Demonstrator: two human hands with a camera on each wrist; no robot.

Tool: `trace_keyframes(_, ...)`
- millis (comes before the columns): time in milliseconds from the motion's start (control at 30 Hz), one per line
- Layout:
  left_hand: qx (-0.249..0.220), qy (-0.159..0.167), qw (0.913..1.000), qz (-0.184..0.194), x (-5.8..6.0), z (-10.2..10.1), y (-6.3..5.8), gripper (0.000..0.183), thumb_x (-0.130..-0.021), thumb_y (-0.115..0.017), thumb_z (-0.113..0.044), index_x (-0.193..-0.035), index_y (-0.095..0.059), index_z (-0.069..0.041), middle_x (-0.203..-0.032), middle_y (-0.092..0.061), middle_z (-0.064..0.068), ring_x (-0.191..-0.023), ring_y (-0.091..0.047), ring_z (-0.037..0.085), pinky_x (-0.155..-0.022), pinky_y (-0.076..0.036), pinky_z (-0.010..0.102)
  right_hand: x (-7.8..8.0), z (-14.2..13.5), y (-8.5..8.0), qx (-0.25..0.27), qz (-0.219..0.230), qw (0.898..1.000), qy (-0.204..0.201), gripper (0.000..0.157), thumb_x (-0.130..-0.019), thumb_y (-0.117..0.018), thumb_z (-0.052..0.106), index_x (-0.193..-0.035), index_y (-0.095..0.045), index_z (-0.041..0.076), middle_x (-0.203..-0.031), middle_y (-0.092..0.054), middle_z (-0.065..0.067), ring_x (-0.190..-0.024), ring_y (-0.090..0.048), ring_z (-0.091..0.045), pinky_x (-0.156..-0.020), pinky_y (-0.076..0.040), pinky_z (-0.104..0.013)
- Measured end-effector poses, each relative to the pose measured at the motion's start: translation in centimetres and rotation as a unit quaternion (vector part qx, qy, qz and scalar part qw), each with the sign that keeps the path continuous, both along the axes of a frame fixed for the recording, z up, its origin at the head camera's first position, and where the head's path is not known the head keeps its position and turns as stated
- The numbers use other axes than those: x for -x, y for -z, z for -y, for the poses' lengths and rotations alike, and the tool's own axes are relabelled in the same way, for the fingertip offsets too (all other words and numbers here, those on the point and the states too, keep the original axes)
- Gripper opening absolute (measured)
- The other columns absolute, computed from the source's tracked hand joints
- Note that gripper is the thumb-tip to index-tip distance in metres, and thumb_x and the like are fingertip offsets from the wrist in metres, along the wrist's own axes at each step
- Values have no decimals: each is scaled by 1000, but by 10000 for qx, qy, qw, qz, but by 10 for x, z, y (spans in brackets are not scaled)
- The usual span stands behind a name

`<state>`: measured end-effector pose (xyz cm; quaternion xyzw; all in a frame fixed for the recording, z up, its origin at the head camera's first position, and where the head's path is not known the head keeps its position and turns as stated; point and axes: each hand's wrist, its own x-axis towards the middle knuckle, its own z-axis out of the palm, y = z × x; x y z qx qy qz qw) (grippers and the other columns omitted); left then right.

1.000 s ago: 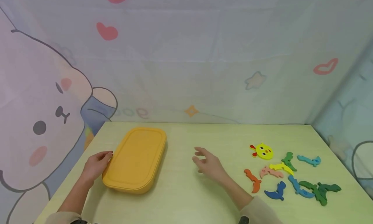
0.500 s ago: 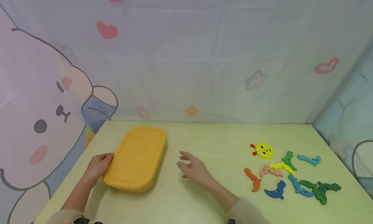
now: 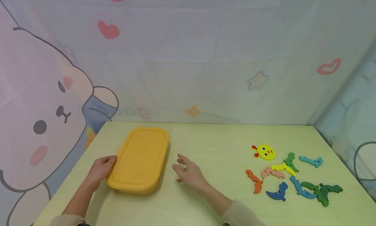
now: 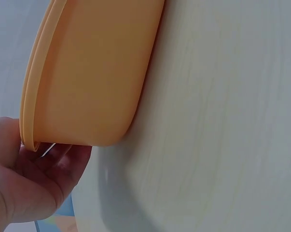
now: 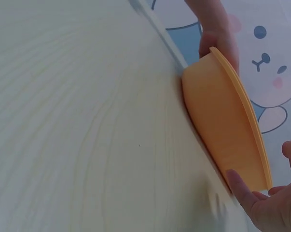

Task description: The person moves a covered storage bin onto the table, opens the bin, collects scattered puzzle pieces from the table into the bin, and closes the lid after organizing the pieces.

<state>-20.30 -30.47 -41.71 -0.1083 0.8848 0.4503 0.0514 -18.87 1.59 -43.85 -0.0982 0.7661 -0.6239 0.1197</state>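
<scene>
A yellow-orange plastic storage box (image 3: 139,157) with its lid on rests on the left half of the table. My left hand (image 3: 102,169) holds its left rim. In the left wrist view the thumb lies against the lid's rim (image 4: 30,96), and the curled fingers (image 4: 68,169) reach under it along the box wall. My right hand (image 3: 191,175) hovers to the right of the box, fingers spread and loosely bent, holding nothing. The head view shows a gap between it and the box. What the box contains is hidden by the lid.
On the table's right side lie several curved coloured puzzle pieces, among them an orange one (image 3: 255,181), a dark blue one (image 3: 277,191) and a dark green one (image 3: 331,189). A yellow smiling face piece (image 3: 266,152) lies behind them. A printed cloth (image 3: 223,56) hangs behind the table.
My right hand has come leftward toward the box, away from the puzzle pieces. My left hand and the box have shifted slightly to the right. The puzzle pieces stay put.
</scene>
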Motion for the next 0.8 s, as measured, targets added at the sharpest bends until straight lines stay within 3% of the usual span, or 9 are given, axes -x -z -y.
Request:
trace_keyframes(100, -158, 15, 9999, 17, -2, -4, 1, 56, -96, -42, -38, -128, -47, 8, -86, -58, 2, -69, -53, 8, -61, -49, 23, -1, 3, 1, 58, 78, 9999, 80, 63, -90, -56, 33, -142, -33, 7, -139, -42, -19, -103, -61, -31, -68, -56, -33)
trace_keyframes(467, -810, 283, 9963, -24, -7, -24, 3, 54, -96, -45, -35, -133, -42, 5, -100, -61, 8, -75, -59, 8, -66, -54, 25, -1, 14, 0, 446, 197, 9987, 137, 64, -90, -57, 32, -142, -32, 6, -138, -42, -20, -105, -60, -29, -68, -57, -36)
trace_keyframes(800, -946, 277, 9951, 20, -9, -35, 5, 51, -96, -45, -31, -133, -43, 5, -99, -60, 8, -78, -56, 10, -66, -55, 26, 4, 11, 6, 601, 348, 9971, 295, 59, -90, -57, 25, -140, -35, 3, -131, -46, -23, -84, -66, -22, -64, -57, -34)
